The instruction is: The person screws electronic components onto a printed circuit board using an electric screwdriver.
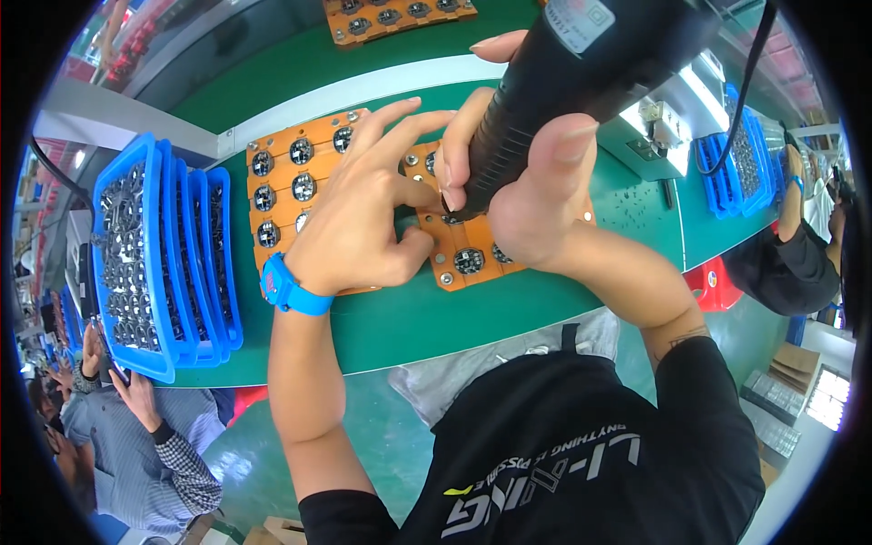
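Note:
My right hand (545, 195) grips a thick black electric screwdriver (518, 127), its fingers on the ribbed body. The tool leans with its lower end down at an orange fixture plate (472, 238); its tip is hidden behind my fingers. Small round circuit boards (469, 262) sit in that plate. My left hand (359, 213), with a blue watch (289, 289) on the wrist, is spread over a second orange plate (282, 173) that also carries rows of round boards. Its index finger reaches beside the screwdriver's lower end, and the thumb is bent; nothing shows held there.
Blue trays (136, 263) full of small parts stand on edge at the left. More blue trays (740, 154) and a metal box (649, 136) are at the right, near scattered screws (636, 204). Beyond the white ledge lies another orange plate (400, 20). Co-workers sit on both sides.

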The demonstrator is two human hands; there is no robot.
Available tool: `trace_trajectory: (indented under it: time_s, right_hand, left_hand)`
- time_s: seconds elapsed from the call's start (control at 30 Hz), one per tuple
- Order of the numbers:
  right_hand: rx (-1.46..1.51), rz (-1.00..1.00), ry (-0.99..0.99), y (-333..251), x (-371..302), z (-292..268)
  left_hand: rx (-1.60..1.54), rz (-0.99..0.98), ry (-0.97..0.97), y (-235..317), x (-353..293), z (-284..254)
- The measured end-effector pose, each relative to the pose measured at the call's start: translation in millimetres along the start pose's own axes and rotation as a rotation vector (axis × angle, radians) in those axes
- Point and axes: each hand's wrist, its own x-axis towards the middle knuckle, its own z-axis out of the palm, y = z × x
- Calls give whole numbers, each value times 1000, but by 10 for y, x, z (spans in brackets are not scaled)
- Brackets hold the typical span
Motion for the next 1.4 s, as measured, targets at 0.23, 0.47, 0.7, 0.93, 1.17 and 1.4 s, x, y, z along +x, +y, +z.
trace_trajectory:
  time_s: [0.23,0.47,0.7,0.93,1.17,1.4]
  right_hand:
    - [-31,8,-39,26,-13,-8]
    - [42,-43,-54,104,-45,35]
    - [325,-65,-142,242,-43,-9]
    - [53,-415,-122,357,49,54]
    - [510,-196,-49,-237,139,-596]
    - [-264,-324,155,-550,402,-1853]
  left_hand:
    - [-11,15,34,1,-2,18]
    - [-12,-7,37,-8,-30,33]
    - [-87,-26,64,4,-11,45]
    - [-132,-82,-83,1,15,33]
    - [-72,-69,14,406,313,74]
    - [280,-36,59,562,730,577]
